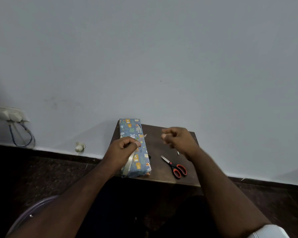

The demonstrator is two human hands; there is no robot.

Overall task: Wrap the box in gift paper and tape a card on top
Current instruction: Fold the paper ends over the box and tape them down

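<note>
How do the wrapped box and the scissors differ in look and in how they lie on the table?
The wrapped box is a long block in blue animal-print paper; the scissors are thin metal with red-and-black handles. The left hand is over the box, while nothing touches the scissors. The box lies at the table's left edge, the scissors right of it. Both rest on the table.

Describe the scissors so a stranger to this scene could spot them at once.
Find the small dark wooden table against the pale wall. To the right of the wrapped box in blue animal-print paper, near the table's front edge, lie the scissors, below the right hand. Their red-and-black handle loops and slightly parted metal blades set them apart.
</note>
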